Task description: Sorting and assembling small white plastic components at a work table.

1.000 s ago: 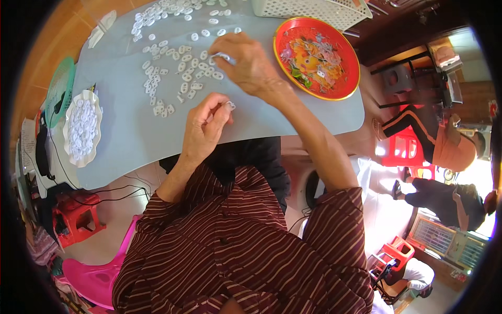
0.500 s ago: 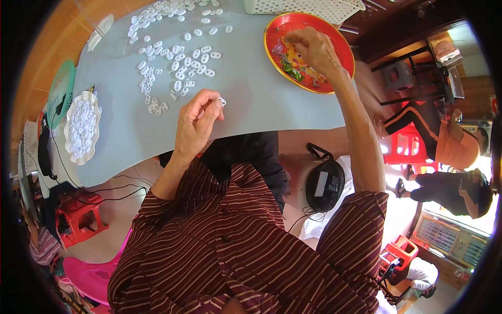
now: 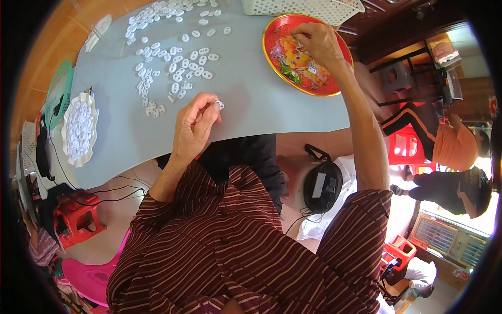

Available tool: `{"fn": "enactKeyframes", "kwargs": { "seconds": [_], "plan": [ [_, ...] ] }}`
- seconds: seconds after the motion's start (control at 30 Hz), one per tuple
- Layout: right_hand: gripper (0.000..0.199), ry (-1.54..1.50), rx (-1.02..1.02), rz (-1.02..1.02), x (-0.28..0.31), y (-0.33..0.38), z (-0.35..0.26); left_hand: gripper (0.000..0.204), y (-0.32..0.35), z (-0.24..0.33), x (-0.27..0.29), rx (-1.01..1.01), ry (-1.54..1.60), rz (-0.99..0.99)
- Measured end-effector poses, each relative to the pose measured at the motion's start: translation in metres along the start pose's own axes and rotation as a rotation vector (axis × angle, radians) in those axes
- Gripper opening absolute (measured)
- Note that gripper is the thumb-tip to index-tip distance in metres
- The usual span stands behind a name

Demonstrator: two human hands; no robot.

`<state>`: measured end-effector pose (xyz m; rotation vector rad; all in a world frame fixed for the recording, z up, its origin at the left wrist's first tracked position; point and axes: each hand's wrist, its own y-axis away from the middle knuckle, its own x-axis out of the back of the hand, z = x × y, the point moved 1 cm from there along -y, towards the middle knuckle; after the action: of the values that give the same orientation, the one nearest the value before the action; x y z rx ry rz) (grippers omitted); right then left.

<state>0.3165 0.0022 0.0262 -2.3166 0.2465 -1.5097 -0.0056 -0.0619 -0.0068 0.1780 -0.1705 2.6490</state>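
Closed at the fingertips, my left hand point(image 3: 192, 128) pinches a small white plastic piece point(image 3: 220, 105) above the near part of the table. My right hand point(image 3: 321, 48) reaches over a round red tray point(image 3: 271, 51) with a gold rim and a printed flower pattern. Its fingers are drawn together near the tray's far side; whatever lies between them is too small to make out. Thin, small shiny pieces point(image 3: 318, 78) are scattered in the tray. Many white oval pieces point(image 3: 178, 68) with holes lie in loose groups on the grey table point(image 3: 246, 78).
A scalloped white dish point(image 3: 67, 131) heaped with white pieces stands at the table's left edge, near a green mesh basket point(image 3: 58, 86). Behind the tray is a white perforated basket point(image 3: 303, 6). Below the table are a black case point(image 3: 322, 187) and red stools point(image 3: 78, 217). Other people are at right.
My right hand has shifted slightly within the tray, away from the middle, so more of the flower pattern shows. My left hand keeps its pinch on the white piece, almost unmoved.
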Motion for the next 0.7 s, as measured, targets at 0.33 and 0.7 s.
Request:
{"fn": "enactKeyframes", "kwargs": {
  "seconds": [0.33,0.7],
  "plan": [
    [0.015,0.513,0.012,-0.215,-0.021,-0.033,-0.022,0.012,0.0,-0.001,-0.004,-0.053,0.049,0.076],
    [0.016,-0.541,-0.221,-0.042,-0.02,0.023,-0.108,0.018,-0.004,0.0,0.003,0.009,0.074,0.051]
  ]
}}
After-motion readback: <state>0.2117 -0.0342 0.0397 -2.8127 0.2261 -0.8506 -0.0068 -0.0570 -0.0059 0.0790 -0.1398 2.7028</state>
